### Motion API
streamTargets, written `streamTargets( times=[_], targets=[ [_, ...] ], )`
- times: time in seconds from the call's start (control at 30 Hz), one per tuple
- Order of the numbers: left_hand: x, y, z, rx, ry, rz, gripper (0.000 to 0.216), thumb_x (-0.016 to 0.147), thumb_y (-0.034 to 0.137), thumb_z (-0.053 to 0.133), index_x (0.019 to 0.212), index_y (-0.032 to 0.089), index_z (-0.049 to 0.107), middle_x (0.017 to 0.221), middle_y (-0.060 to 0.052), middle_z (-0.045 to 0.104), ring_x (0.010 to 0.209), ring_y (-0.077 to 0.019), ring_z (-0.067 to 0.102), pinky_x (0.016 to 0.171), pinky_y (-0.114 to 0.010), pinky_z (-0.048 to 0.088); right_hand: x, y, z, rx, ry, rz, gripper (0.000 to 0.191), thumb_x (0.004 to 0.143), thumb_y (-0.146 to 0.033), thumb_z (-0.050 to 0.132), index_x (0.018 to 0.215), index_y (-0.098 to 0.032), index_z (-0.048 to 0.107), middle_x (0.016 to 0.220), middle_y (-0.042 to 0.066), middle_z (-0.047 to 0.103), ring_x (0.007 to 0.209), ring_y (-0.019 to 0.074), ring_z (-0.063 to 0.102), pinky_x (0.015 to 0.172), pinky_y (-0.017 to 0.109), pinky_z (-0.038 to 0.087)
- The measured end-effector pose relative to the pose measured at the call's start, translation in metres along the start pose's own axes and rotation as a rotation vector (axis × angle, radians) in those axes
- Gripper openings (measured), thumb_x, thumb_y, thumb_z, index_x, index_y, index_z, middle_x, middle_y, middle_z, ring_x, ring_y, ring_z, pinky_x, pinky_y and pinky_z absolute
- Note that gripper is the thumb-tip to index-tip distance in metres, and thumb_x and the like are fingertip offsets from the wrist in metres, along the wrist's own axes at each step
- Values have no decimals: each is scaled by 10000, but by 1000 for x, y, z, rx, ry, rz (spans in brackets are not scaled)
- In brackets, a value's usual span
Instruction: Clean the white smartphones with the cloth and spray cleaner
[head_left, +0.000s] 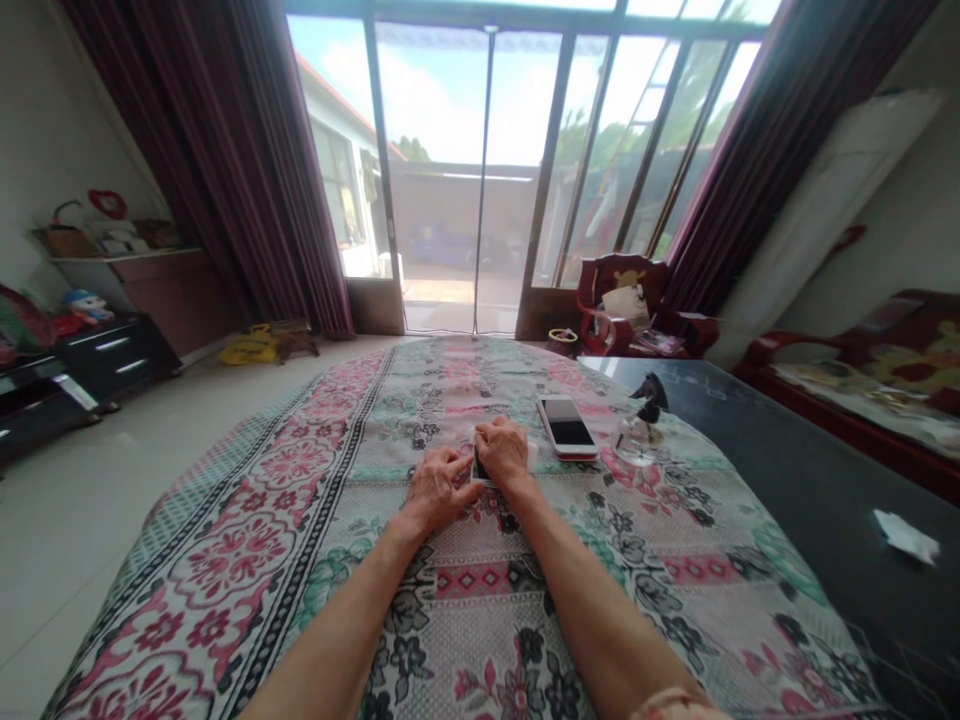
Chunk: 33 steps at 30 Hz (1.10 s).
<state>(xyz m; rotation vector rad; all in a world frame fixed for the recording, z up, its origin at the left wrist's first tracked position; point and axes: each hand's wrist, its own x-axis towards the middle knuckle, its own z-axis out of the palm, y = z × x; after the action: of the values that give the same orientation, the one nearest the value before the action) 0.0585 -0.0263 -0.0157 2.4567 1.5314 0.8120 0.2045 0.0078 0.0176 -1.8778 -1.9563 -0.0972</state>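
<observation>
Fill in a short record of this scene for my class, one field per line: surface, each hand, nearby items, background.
Surface: patterned cloth, pink, green and black on pale
Left hand: fingers at the left side of a dark-faced flat object
Right hand: over that object, covering much of it
Nearby items: white-framed phone, right of both hands; clear container with dark top, further right
Background: glass doors, dark curtains

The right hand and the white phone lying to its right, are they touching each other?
Apart. The head view shows a gap between the right hand and the white phone, with the patterned cloth visible there.
</observation>
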Motion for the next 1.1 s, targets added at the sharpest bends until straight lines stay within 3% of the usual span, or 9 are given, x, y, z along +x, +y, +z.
streamTargets(
  times=[0.1,0.4,0.5,0.7,1.1],
  targets=[
    [0,2,-2,1,-5,-1,378,772,457,677,1112,292,689,1002,-36,633,968,-221,556,912,-347,424,2,-3,1,-4,-20,-20,271,908,-332,468,874,-264,728,963,38,656,898,175,551,776,285,335],
    [-1,7,-5,-10,-8,-12,364,779,452,672,1107,296,688,1016,-34,633,975,-224,551,922,-345,419,-3,20,-10,1,22,223,273,912,-307,471,988,-243,725,1021,72,656,920,183,585,763,282,355],
    [-1,10,-6,-10,-3,-19,375,775,458,676,1110,289,688,1029,-38,632,979,-226,552,924,-342,420,-5,17,-10,3,33,196,261,911,-311,480,961,-243,726,1022,67,654,929,181,579,781,283,346],
    [-1,13,-9,-3,-12,-28,347,776,424,681,1083,265,700,980,-49,629,971,-230,553,912,-345,427,-8,-2,-4,23,-15,-4,251,902,-319,491,894,-254,733,979,51,660,933,180,561,792,278,325],
    [-1,12,-7,-45,0,-17,360,773,429,683,1107,295,691,986,-37,625,977,-219,550,908,-336,433,-3,21,-12,74,37,171,228,885,-302,521,914,-265,745,971,41,679,903,166,589,761,256,355]
  ],
)
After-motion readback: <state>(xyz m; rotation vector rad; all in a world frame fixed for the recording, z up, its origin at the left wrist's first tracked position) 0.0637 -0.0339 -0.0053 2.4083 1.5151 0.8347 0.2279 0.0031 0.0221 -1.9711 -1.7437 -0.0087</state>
